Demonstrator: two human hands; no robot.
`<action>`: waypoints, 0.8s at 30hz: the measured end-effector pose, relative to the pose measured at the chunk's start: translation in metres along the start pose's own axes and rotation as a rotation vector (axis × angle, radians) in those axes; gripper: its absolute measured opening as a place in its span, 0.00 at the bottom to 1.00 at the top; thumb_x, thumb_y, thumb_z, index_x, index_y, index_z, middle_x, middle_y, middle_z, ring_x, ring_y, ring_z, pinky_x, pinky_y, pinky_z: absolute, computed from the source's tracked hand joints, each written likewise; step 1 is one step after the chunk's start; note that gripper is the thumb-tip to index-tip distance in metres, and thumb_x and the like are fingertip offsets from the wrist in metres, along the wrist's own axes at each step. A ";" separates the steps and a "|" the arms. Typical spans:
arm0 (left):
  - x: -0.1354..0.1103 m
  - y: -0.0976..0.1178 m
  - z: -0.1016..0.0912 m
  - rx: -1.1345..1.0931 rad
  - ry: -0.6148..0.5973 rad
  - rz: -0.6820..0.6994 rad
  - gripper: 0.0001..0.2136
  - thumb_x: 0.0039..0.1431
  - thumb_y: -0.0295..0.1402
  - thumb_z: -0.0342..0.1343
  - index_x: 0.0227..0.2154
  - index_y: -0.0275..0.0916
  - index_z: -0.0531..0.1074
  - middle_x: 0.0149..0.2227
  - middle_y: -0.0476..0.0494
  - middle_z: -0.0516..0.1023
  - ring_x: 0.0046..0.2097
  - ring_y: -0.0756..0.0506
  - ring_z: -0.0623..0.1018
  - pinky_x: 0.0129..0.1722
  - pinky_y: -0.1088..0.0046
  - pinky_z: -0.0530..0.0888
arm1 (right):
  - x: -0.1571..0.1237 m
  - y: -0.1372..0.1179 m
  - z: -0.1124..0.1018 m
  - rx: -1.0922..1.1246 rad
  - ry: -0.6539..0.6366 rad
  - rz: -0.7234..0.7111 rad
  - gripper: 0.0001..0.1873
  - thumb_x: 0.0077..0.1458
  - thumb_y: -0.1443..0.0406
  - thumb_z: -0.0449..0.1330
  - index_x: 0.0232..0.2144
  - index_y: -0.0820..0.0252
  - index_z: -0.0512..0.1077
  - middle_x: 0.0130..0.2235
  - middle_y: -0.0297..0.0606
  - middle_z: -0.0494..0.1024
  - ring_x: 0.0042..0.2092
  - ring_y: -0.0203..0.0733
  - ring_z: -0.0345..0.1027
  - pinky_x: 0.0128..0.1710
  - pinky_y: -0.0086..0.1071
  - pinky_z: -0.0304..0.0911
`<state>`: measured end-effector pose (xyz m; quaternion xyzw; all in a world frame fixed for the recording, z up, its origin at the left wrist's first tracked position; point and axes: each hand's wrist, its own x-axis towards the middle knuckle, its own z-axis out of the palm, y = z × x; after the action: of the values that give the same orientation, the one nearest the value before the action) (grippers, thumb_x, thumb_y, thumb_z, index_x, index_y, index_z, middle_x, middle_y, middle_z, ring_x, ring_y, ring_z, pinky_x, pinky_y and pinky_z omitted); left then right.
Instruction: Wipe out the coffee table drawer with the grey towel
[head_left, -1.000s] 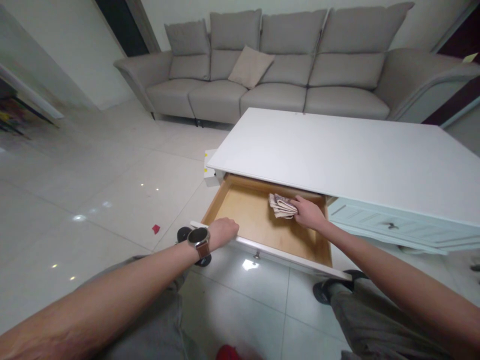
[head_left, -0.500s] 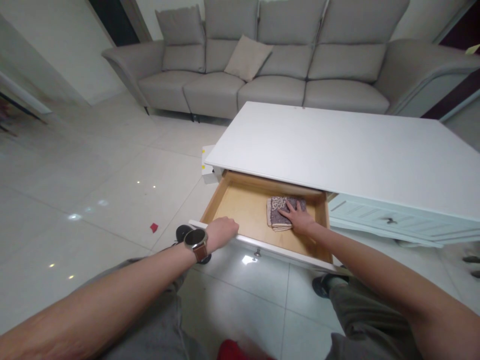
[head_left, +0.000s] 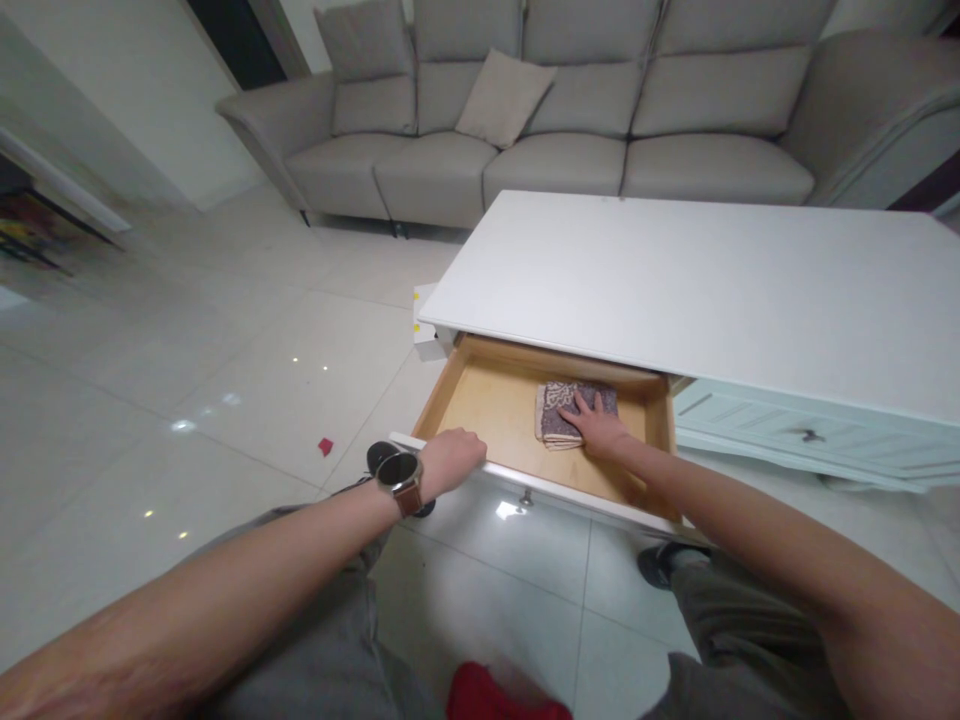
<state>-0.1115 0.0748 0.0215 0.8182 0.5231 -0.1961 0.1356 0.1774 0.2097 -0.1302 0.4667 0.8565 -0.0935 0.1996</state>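
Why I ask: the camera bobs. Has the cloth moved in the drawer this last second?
Yes. The cloth dropped from bunched in the right hand to flat on the drawer floor, near its back.

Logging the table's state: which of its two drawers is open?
The left drawer: it is pulled out, showing its wooden floor and a folded cloth under the right hand. The right drawer sits shut.
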 end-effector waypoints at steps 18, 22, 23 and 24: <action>0.001 0.000 -0.002 0.022 -0.016 -0.009 0.13 0.63 0.19 0.50 0.35 0.33 0.81 0.39 0.31 0.82 0.44 0.39 0.82 0.43 0.65 0.76 | 0.000 -0.004 -0.004 0.002 -0.033 -0.003 0.52 0.54 0.72 0.59 0.73 0.34 0.43 0.76 0.42 0.28 0.71 0.84 0.29 0.56 0.68 0.59; 0.001 0.000 -0.001 0.028 -0.014 -0.007 0.14 0.63 0.19 0.49 0.36 0.34 0.81 0.39 0.32 0.82 0.44 0.39 0.82 0.43 0.65 0.76 | -0.002 -0.005 -0.007 0.008 -0.042 -0.008 0.54 0.52 0.72 0.62 0.73 0.35 0.43 0.76 0.43 0.28 0.71 0.85 0.29 0.56 0.69 0.59; 0.001 0.000 -0.001 0.022 -0.012 -0.006 0.14 0.63 0.19 0.49 0.36 0.34 0.81 0.39 0.32 0.82 0.44 0.40 0.82 0.43 0.66 0.76 | -0.002 -0.006 -0.008 0.006 -0.045 -0.009 0.55 0.52 0.72 0.63 0.73 0.35 0.42 0.76 0.44 0.28 0.71 0.85 0.30 0.57 0.68 0.59; 0.001 0.000 -0.001 0.016 -0.010 -0.005 0.14 0.63 0.18 0.50 0.36 0.34 0.81 0.39 0.32 0.82 0.44 0.40 0.82 0.44 0.66 0.76 | -0.002 -0.006 -0.009 0.004 -0.046 -0.011 0.55 0.52 0.72 0.63 0.73 0.35 0.43 0.76 0.44 0.28 0.71 0.85 0.30 0.57 0.67 0.59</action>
<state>-0.1107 0.0763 0.0222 0.8171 0.5228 -0.2047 0.1310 0.1714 0.2076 -0.1217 0.4602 0.8540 -0.1069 0.2179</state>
